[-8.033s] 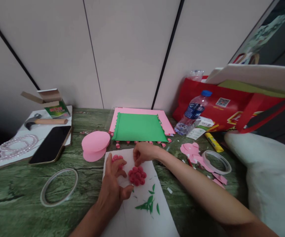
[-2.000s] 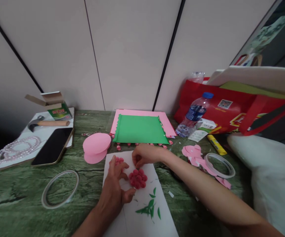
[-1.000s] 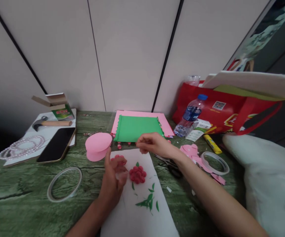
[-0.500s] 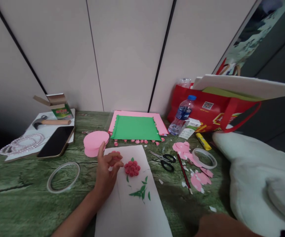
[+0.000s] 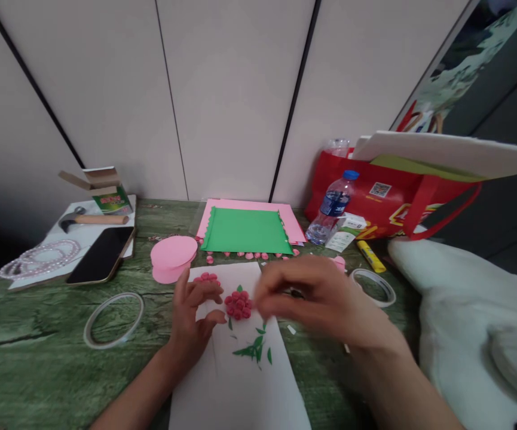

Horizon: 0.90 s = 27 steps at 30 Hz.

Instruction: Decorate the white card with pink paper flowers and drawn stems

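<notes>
A white sheet (image 5: 240, 382) lies on the green table. On it sits a cluster of small red paper rolls (image 5: 238, 304) with green paper leaves (image 5: 253, 349) below. My left hand (image 5: 190, 319) rests on the sheet's left side, fingers spread and open, touching the paper beside a few more red rolls (image 5: 207, 278). My right hand (image 5: 316, 298) hovers just right of the cluster, blurred by motion, with fingers drawn together; what they hold I cannot make out.
Green and pink paper sheets (image 5: 244, 230), pink discs (image 5: 172, 258), two tape rings (image 5: 113, 312) (image 5: 372, 286), a phone (image 5: 101, 255), a hammer (image 5: 90, 220), beads (image 5: 38, 260), a water bottle (image 5: 332, 209), a glue stick (image 5: 370, 255), a red bag (image 5: 397, 197) and a white cushion (image 5: 473, 322).
My right hand left the cluster, dropped out of view to the lower right, and has come back over the sheet's right side. A green leaf now sits atop the cluster. The left hand stayed.
</notes>
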Each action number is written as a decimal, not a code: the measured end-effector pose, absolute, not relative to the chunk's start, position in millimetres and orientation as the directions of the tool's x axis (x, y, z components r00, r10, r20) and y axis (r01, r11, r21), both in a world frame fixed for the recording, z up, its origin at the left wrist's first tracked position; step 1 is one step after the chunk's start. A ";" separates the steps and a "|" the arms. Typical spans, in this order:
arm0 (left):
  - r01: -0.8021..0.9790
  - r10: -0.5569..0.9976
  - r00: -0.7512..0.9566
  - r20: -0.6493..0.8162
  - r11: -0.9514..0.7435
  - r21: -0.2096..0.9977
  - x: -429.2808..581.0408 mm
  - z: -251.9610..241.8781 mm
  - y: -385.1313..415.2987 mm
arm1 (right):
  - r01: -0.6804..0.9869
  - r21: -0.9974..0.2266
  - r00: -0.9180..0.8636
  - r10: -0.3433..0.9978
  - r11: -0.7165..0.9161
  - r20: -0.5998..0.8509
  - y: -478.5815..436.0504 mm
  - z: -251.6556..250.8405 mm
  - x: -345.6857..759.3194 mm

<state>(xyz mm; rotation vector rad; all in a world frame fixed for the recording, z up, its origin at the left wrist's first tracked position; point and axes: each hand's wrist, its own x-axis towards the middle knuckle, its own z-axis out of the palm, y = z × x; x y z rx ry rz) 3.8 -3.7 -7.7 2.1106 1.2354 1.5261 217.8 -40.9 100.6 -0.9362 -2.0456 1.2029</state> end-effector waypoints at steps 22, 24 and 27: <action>0.627 0.551 0.166 0.818 -0.699 0.344 4.4 2.2 -9.3 | 0.304 -0.816 -0.769 0.632 0.492 0.094 -2.5 92.9 187.2; 0.625 0.554 0.173 0.814 -0.700 0.344 4.4 2.3 -9.2 | 0.313 -0.801 -0.774 0.626 0.511 0.097 -2.4 93.3 186.8; 0.625 0.555 0.177 0.813 -0.701 0.343 4.7 2.0 -9.0 | 0.324 -0.787 -0.776 0.623 0.525 0.096 -2.3 94.6 186.3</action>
